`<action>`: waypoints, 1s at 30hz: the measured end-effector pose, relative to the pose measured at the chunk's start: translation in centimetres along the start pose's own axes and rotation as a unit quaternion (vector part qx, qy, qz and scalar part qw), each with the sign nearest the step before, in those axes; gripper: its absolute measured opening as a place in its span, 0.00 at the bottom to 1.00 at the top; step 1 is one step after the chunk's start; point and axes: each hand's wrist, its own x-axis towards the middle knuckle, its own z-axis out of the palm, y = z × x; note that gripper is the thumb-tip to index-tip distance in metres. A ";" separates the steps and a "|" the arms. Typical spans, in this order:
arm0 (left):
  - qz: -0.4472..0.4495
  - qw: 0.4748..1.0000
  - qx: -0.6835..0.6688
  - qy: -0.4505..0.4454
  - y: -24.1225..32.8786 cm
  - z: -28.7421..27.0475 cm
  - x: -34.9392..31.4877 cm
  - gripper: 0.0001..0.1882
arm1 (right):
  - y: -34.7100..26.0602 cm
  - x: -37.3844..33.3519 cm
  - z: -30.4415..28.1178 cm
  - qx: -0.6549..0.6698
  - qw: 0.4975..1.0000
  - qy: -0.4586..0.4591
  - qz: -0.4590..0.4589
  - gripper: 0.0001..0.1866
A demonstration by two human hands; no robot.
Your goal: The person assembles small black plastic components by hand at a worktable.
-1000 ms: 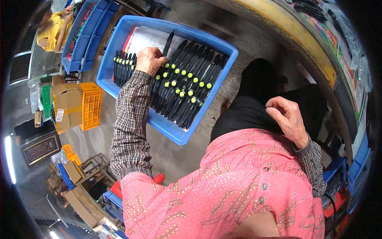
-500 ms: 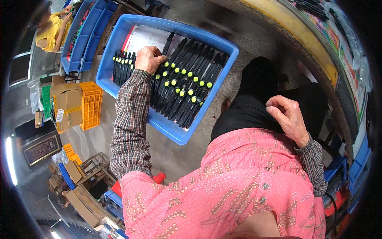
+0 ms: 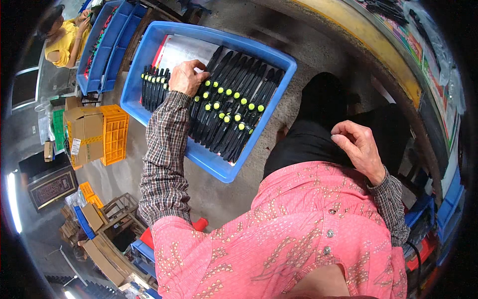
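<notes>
My left hand (image 3: 187, 78) is over a blue plastic tub (image 3: 290, 82), fingers bent and tips pinched at the handle end of a slim black tool (image 3: 214, 59). That tool lies slanted at the left end of a row of similar long black tools (image 3: 244, 74), each with a lime-yellow round spot. A second row (image 3: 211, 127) overlaps it on the near side. Smaller black pieces with lime-yellow spots (image 3: 155, 82) stand left of my hand. Over my lap, my right hand (image 3: 359, 149) is loosely closed, thumb against curled fingers, with nothing visible in it.
A white sheet (image 3: 186, 47) lines the tub's far part. At left are an orange crate (image 3: 115, 134), a cardboard box (image 3: 84, 132) and more blue tubs (image 3: 99, 50). A person in yellow (image 3: 62, 45) sits at far left. A curved yellow-edged surface (image 3: 368, 50) borders the right.
The black tool at my left fingertips has shifted slightly right, nearer the row. My left fingers have lifted and bent a little. The right hand stays nearly still.
</notes>
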 end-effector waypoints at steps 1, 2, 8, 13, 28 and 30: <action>0.008 1.000 0.005 -0.001 0.0 0.1 0.1 0.15 | 0.0 0.0 0.0 0.001 1.000 0.001 -0.003 0.07; 0.018 1.000 0.009 -0.002 0.0 0.1 0.2 0.14 | 0.0 0.0 0.0 0.000 1.000 0.002 -0.003 0.07; 0.004 1.000 0.010 0.019 0.9 0.4 0.0 0.14 | 0.0 -0.1 -0.1 -0.003 1.000 0.003 -0.005 0.06; -0.010 0.999 0.027 0.022 0.9 0.5 0.1 0.14 | 0.1 -0.1 -0.1 0.005 1.000 0.005 -0.007 0.06; 0.016 0.993 -0.061 0.095 2.4 -1.3 -1.5 0.11 | -0.2 -0.3 -0.5 0.009 1.000 -0.003 0.006 0.07; 0.037 0.985 -0.107 0.127 4.0 -2.3 -2.4 0.10 | -0.3 -0.4 -0.6 0.009 1.000 -0.003 0.006 0.07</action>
